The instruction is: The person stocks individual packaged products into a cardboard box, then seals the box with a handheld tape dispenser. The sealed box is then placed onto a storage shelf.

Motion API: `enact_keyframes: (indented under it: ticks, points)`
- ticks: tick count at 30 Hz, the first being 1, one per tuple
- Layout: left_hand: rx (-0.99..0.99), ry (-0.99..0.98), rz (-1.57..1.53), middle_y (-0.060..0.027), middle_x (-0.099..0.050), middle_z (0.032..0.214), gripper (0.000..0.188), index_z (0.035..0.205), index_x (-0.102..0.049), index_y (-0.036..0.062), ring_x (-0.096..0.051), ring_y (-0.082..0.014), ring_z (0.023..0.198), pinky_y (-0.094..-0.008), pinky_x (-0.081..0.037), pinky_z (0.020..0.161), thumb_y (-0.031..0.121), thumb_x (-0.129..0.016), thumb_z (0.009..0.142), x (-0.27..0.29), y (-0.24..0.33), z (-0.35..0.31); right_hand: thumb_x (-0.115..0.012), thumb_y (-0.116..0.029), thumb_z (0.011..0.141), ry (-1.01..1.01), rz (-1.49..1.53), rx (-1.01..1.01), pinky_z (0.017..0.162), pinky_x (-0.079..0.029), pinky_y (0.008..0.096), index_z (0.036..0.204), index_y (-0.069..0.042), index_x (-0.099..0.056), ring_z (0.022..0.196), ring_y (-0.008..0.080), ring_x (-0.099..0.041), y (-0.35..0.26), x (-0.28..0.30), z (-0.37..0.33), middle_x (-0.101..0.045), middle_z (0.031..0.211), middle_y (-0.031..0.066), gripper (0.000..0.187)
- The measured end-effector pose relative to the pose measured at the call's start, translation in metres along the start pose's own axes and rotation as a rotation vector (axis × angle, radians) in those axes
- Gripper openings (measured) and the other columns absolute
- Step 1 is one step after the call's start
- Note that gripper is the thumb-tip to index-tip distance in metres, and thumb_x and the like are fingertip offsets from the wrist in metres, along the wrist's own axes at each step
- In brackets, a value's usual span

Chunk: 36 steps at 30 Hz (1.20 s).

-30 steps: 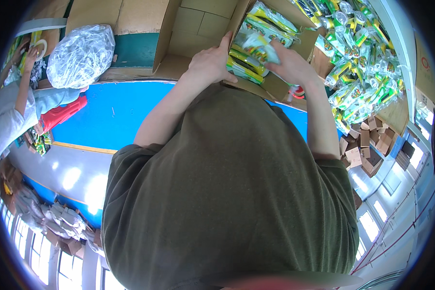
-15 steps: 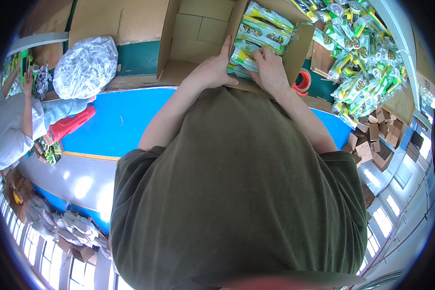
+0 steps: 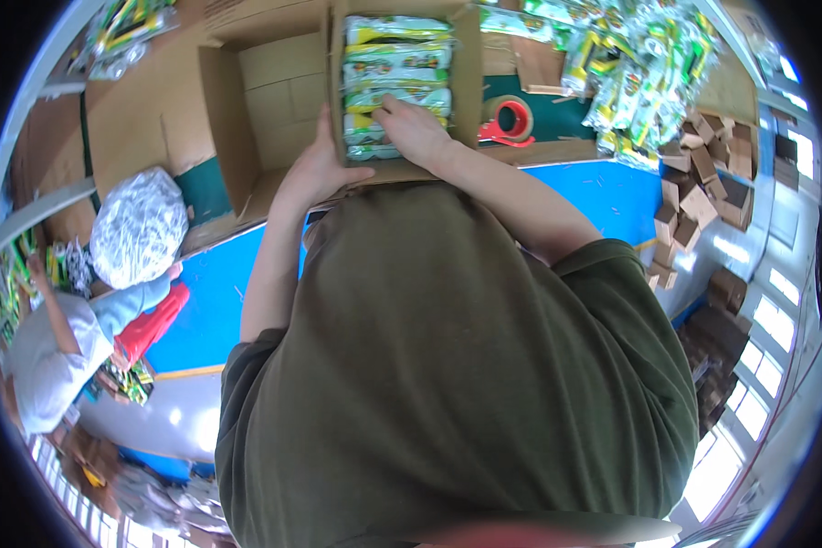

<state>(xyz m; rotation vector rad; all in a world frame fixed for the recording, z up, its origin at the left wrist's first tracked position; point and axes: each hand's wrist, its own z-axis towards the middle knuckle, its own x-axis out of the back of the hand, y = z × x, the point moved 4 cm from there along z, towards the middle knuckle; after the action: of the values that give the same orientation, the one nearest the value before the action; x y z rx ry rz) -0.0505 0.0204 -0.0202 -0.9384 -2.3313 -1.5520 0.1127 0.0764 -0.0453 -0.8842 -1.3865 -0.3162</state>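
An open cardboard box (image 3: 466, 91) stands right in front of me, holding a column of clear bagged packets (image 3: 397, 64) in green, white and yellow. My left hand (image 3: 315, 173) lies against its near left corner, forefinger up along the left wall and thumb stretched along the near edge. Inside the box, my right hand (image 3: 416, 135) bends its fingers down onto a packet (image 3: 363, 121) in the nearer rows. Its lower fingertips are hidden behind the hand.
Left of this box is a second open carton (image 3: 283, 110). A red tape dispenser (image 3: 507, 123) lies to the right, below a heap of bagged packets (image 3: 639, 73). A clear plastic bundle (image 3: 139, 228) sits left, near a co-worker (image 3: 59, 352). Small cartons (image 3: 699, 196) are piled at right.
The view has turned, so the box appears farther left and straighter. My left hand stays at its corner. My right hand remains on the packets, with its forefinger now reaching farther forward.
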Motion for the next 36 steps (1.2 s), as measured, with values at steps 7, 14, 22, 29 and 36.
enact_keyframes:
  ticks: [7, 14, 22, 29, 36]
  points:
    - [0.163, 0.192, 0.119, -0.0278, -0.061, 0.118, 0.113, 0.15, -0.013, 0.0067, -0.06, -0.0402, 0.109, -0.0433, -0.049, 0.092, 0.032, -0.083, 0.066, -0.008, 0.005, -0.028, -0.072, -0.013, 0.077, 0.936, 0.03, -0.392, 0.086, -0.047, 0.0381, 0.107, -0.003, -0.058, 0.096, 0.0296, -0.058, 0.153, 0.128, -0.056, -0.06, 0.101, 0.0119, 0.034]
    - [0.222, 0.337, 0.253, -0.0294, -0.063, 0.105, 0.096, 0.149, -0.016, 0.0076, -0.062, -0.0452, 0.096, -0.0478, -0.05, 0.084, 0.032, -0.075, 0.078, -0.024, 0.024, -0.042, -0.063, -0.071, 0.074, 0.282, -0.118, -1.327, 0.105, -0.039, 0.0428, 0.135, 0.026, -0.008, 0.13, 0.0395, -0.044, 0.454, 0.029, -0.151, -0.04, 0.137, 0.0332, 0.126]
    - [0.244, 0.361, 0.251, -0.0266, -0.066, 0.091, 0.095, 0.15, -0.017, 0.0082, -0.064, -0.0428, 0.088, -0.0464, -0.052, 0.08, 0.03, -0.074, 0.078, -0.022, 0.024, -0.047, -0.06, -0.039, 0.092, 0.799, 1.42, -0.75, 0.092, -0.047, 0.0421, 0.133, -0.001, -0.046, 0.108, 0.026, -0.059, 0.309, 0.091, -0.125, -0.056, 0.125, 0.0126, 0.058]
    - [0.257, 0.301, 0.29, -0.0255, -0.066, 0.086, 0.097, 0.15, -0.015, 0.0049, -0.065, -0.0405, 0.085, -0.0458, -0.052, 0.078, 0.028, -0.075, 0.077, -0.02, 0.025, -0.049, -0.056, -0.045, 0.092, -0.352, 0.431, -0.213, 0.096, -0.045, 0.0395, 0.129, -0.001, -0.054, 0.113, 0.0304, -0.058, 0.063, 0.188, -0.072, -0.06, 0.123, 0.0161, 0.057]
    - [0.166, 0.249, 0.248, -0.027, -0.065, 0.089, 0.099, 0.15, -0.007, 0.0032, -0.065, -0.0416, 0.085, -0.0462, -0.052, 0.078, 0.023, -0.073, 0.078, -0.025, 0.016, -0.047, -0.06, -0.039, 0.09, -0.667, 0.071, -0.053, 0.093, -0.046, 0.0417, 0.121, -0.006, -0.062, 0.11, 0.0343, -0.058, -0.005, 0.077, -0.017, -0.062, 0.117, 0.0175, 0.045]
